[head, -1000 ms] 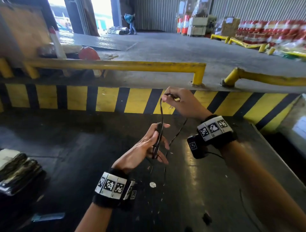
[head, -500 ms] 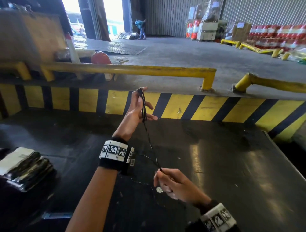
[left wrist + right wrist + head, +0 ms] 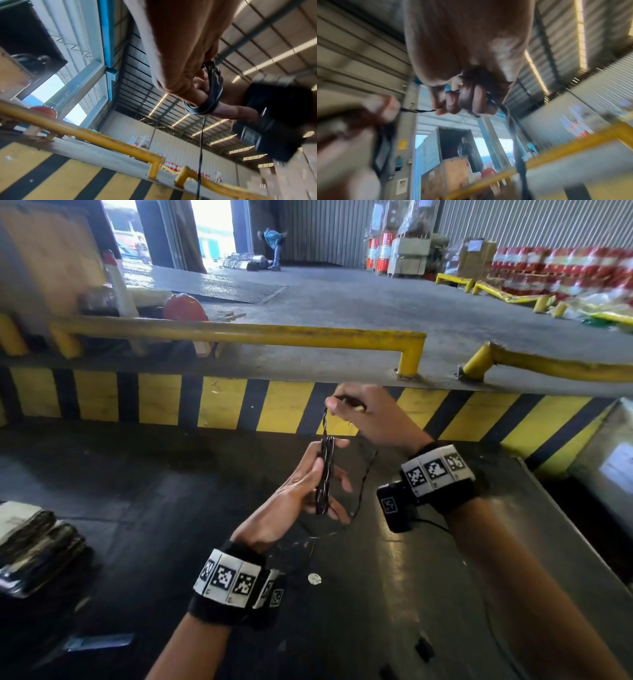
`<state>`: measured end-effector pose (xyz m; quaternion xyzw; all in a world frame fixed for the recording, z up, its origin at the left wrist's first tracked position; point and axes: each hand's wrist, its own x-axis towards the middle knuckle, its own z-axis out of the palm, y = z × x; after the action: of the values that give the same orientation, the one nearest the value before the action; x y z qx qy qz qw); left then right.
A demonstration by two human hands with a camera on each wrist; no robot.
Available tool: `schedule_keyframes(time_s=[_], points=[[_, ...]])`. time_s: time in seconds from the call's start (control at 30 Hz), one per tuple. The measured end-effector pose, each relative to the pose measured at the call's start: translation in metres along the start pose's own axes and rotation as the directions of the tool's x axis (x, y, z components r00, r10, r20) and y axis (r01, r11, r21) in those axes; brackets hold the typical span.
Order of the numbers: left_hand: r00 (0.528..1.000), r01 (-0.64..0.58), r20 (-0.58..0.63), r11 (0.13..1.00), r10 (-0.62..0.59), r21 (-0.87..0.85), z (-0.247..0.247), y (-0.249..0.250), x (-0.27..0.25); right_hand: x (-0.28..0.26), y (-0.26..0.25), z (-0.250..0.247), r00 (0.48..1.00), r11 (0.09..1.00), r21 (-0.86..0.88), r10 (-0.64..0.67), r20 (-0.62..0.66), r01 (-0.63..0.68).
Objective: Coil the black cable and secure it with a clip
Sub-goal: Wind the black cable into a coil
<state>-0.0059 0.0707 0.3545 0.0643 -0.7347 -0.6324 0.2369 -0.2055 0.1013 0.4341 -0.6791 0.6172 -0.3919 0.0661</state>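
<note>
A thin black cable point(image 3: 324, 474) is wound in several turns into a narrow upright coil on my left hand point(image 3: 317, 486), stretched from the raised thumb down to the lower fingers. In the left wrist view the turns point(image 3: 211, 94) wrap round those fingers. My right hand point(image 3: 346, 407) is just above and behind the coil, pinching the free strand between thumb and fingertips point(image 3: 452, 102). From that hand the loose cable point(image 3: 363, 487) hangs in a slack loop down to the dark tabletop point(image 3: 171, 508). No clip is held in either hand.
A stack of flat dark packets point(image 3: 30, 546) lies at the table's left. A yellow-black striped kerb point(image 3: 219, 402) and a yellow rail point(image 3: 239, 332) run behind the table. The right table edge point(image 3: 565, 529) drops off. A small black piece point(image 3: 424, 648) and a white spot point(image 3: 314, 578) lie near me.
Half a second ago my right hand was low by the table with the strand and my left hand was raised. Now the right hand is above the coil and the left has come lower.
</note>
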Motion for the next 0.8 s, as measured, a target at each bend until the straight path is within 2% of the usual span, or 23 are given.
schedule_keyframes(time_s=[0.07, 0.17, 0.23, 0.33, 0.4, 0.47, 0.63, 0.73, 0.8], points=[[0.999, -0.043, -0.019, 0.998, 0.042, -0.044, 0.0, 0.008, -0.005, -0.011, 0.022, 0.026, 0.995, 0.98, 0.183, 0.06, 0.078, -0.073], [0.99, -0.092, -0.111, 0.994, 0.086, -0.051, -0.01, 0.021, -0.001, -0.047, 0.036, 0.076, 0.979, 0.844, 0.504, 0.108, 0.175, -0.183], [0.977, -0.12, -0.18, 0.993, 0.115, -0.018, -0.023, 0.027, 0.007, -0.072, 0.034, 0.11, 0.961, 0.775, 0.577, 0.142, 0.238, -0.258], [0.955, -0.126, -0.266, 0.991, 0.133, 0.042, -0.046, 0.028, 0.02, -0.104, 0.019, 0.136, 0.938, 0.727, 0.621, 0.093, 0.333, -0.293], [0.947, -0.072, -0.305, 0.991, 0.104, 0.115, -0.059, 0.022, 0.027, -0.114, 0.008, 0.131, 0.929, 0.753, 0.597, 0.053, 0.366, -0.278], [0.945, -0.004, -0.321, 0.984, 0.062, 0.179, -0.066, 0.012, 0.031, -0.113, -0.007, 0.111, 0.927, 0.817, 0.531, 0.013, 0.374, -0.226], [0.966, 0.151, -0.251, 0.909, -0.054, 0.388, -0.054, -0.015, 0.017, -0.084, -0.04, 0.04, 0.945, 0.968, 0.251, -0.085, 0.315, 0.004], [0.986, 0.142, -0.125, 0.956, -0.113, 0.255, -0.033, -0.022, 0.004, -0.057, -0.045, 0.009, 0.976, 0.996, 0.039, -0.089, 0.2, 0.083], [0.993, 0.109, -0.056, 0.981, -0.101, 0.162, -0.023, -0.023, -0.003, -0.038, -0.039, -0.001, 0.989, 0.996, -0.045, -0.066, 0.131, 0.072]])
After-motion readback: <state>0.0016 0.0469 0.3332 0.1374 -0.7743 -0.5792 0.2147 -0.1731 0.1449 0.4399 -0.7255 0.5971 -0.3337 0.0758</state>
